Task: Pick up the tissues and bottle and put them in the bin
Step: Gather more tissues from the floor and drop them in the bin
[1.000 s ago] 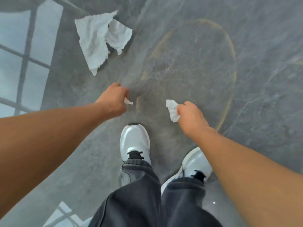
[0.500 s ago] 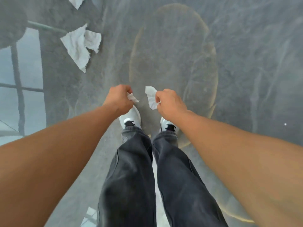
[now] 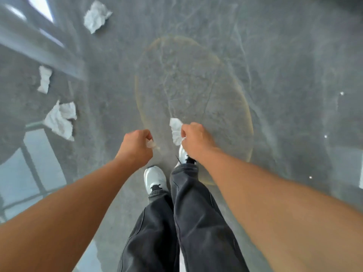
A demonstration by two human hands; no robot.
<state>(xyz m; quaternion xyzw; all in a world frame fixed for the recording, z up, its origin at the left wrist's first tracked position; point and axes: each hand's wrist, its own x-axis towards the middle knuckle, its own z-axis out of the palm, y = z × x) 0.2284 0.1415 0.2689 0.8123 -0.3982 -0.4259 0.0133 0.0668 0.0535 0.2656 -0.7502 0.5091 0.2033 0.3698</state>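
My right hand (image 3: 194, 139) is closed around a crumpled white tissue (image 3: 175, 128) that sticks out to its left. My left hand (image 3: 135, 146) is a fist with a small scrap of tissue (image 3: 151, 144) poking out at the thumb. Three more white tissues lie on the grey floor to the left: a large one (image 3: 59, 120) at mid left, a small one (image 3: 44, 79) above it, and a crumpled one (image 3: 96, 16) near the top. Neither a bottle nor a bin is in view.
I stand on a glossy grey marble floor (image 3: 275, 75) with a faint oval stain ring (image 3: 243, 107) ahead of my white shoes (image 3: 154, 178). Window reflections (image 3: 29, 173) shine on the floor at left.
The view has shifted as I step forward, bringing two further tissues into sight at left. Both hands stay closed on their tissue pieces and have drifted slightly apart.
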